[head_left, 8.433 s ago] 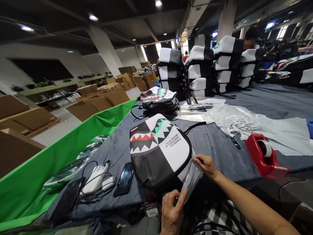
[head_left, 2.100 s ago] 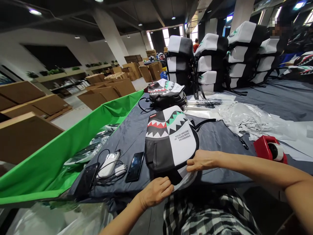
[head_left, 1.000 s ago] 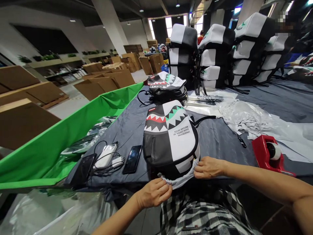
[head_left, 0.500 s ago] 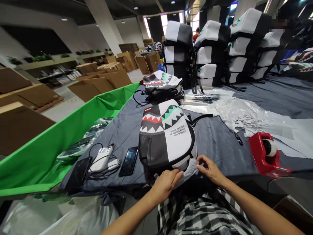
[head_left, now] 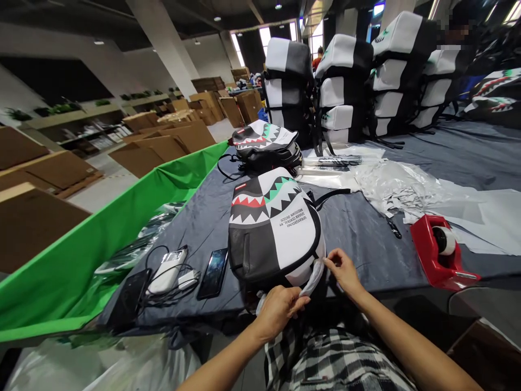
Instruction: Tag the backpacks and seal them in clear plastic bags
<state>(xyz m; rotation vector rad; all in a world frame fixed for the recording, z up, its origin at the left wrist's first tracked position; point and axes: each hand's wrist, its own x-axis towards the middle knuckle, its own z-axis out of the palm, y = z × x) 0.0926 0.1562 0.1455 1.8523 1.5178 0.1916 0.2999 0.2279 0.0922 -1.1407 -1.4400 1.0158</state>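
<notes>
A black and white backpack (head_left: 277, 228) with a printed shark-teeth band lies on the table in front of me, its lettering upside down to my view. At its near right corner, a thin whitish strip of wrapping (head_left: 312, 279), paper or plastic, stretches between my hands. My left hand (head_left: 281, 308) is closed on the strip's lower end, close against the bag's near edge. With thumb and forefinger, my right hand (head_left: 342, 271) pinches the upper end beside the bag's side. The hands hide part of the bag's near edge.
A red tape dispenser (head_left: 443, 252) stands to the right, near crumpled clear plastic (head_left: 399, 182). On the left lie a phone (head_left: 213, 273) and a white power bank (head_left: 166, 271) with cables. Another backpack (head_left: 266, 144) and stacked backpacks (head_left: 340, 89) stand farther back. Green cloth (head_left: 134, 203) borders the left.
The whitish wrapping has gone from a loose, bunched piece to a narrower strip drawn between my hands. My left hand has shifted slightly down, and the view has turned a little.
</notes>
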